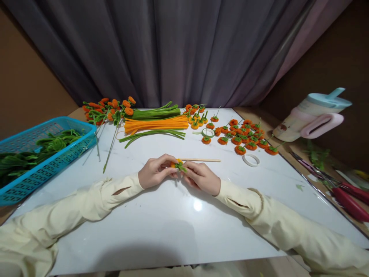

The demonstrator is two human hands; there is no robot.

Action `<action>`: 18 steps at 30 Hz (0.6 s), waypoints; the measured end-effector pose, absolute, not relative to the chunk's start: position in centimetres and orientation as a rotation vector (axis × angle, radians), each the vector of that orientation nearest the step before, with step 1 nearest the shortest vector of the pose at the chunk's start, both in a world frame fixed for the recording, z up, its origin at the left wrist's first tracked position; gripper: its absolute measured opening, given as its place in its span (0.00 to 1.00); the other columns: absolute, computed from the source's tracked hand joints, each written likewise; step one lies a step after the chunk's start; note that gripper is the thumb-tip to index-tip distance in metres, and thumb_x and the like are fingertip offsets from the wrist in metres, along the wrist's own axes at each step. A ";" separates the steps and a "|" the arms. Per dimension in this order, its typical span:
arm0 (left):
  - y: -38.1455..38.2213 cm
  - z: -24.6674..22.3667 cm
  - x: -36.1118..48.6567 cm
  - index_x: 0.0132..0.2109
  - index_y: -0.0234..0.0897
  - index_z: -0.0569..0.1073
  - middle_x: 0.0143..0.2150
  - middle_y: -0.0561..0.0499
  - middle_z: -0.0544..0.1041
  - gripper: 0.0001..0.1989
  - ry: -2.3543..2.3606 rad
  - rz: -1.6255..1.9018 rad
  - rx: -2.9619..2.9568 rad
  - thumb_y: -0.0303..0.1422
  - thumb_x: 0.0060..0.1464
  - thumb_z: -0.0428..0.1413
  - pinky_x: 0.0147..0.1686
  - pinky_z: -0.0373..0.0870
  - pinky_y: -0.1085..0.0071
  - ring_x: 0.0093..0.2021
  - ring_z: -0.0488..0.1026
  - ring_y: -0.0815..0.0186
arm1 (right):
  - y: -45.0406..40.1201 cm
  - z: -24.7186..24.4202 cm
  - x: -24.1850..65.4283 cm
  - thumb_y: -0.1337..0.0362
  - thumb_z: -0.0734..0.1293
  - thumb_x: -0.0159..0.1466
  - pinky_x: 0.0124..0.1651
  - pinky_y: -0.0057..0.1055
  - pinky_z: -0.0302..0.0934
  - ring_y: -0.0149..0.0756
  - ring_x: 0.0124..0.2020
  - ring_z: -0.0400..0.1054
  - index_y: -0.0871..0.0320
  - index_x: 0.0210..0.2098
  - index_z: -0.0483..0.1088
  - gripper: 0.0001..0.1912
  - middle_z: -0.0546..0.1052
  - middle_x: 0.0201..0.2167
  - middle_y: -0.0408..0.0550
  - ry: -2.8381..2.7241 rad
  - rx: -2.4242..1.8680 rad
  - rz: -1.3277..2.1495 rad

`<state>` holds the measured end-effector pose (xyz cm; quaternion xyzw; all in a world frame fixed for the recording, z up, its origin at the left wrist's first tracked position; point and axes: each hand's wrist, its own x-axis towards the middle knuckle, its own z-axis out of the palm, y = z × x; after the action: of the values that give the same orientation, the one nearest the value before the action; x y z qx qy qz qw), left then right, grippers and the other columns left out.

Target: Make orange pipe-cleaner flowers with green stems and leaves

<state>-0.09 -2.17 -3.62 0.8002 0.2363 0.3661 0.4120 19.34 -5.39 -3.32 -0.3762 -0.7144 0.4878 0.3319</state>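
Between my two hands, just above the white table, is a small pipe-cleaner persimmon (179, 165) in yellow-orange with a green top. My left hand (158, 171) pinches its orange body from the left. From the other side, the fingertips of my right hand (202, 177) close on its green part. My fingers cover much of the piece. A thin wooden stick (201, 160) lies on the table just behind my right hand. Farther back are bundles of orange pipe cleaners (157, 124) and green pipe cleaners (157, 113).
Finished orange persimmons (242, 134) spread at the back right, near a white tape roll (251, 160) and a green tape roll (208, 132). A blue basket (54, 161) of green leaves stands left. Stemmed orange pieces (115, 105) lie behind it. Red-handled pliers (350, 202) and a cup (309, 115) sit right.
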 end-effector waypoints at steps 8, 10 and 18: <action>-2.2 -3.4 -0.1 0.40 0.32 0.66 0.30 0.49 0.77 0.07 0.584 0.845 1.890 0.30 0.55 0.54 0.32 0.76 0.74 0.28 0.76 0.67 | -4.5 -3.7 19.2 0.52 0.66 0.55 0.07 0.18 0.42 0.23 0.07 0.57 0.61 0.25 0.61 0.18 0.66 0.12 0.37 -1.457 -1.050 1.842; -2.2 -3.4 -0.1 0.40 0.32 0.66 0.29 0.49 0.77 0.07 0.587 0.835 1.839 0.31 0.54 0.54 0.32 0.76 0.73 0.28 0.76 0.67 | -4.5 -3.5 19.2 0.52 0.66 0.54 0.06 0.17 0.41 0.23 0.06 0.57 0.62 0.24 0.62 0.18 0.66 0.11 0.37 -1.454 -1.072 1.839; -2.1 -2.8 0.3 0.39 0.31 0.65 0.27 0.49 0.76 0.13 0.562 0.738 1.502 0.34 0.50 0.58 0.29 0.76 0.71 0.27 0.76 0.66 | -3.7 -2.8 20.3 0.53 0.71 0.50 0.07 0.18 0.51 0.24 0.12 0.62 0.61 0.32 0.63 0.20 0.68 0.19 0.38 -1.560 -1.005 1.532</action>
<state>0.30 -2.12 -2.81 0.6572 0.2459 0.3228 0.6352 20.30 -3.67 -2.77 -0.3898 -0.6049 0.5942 0.3593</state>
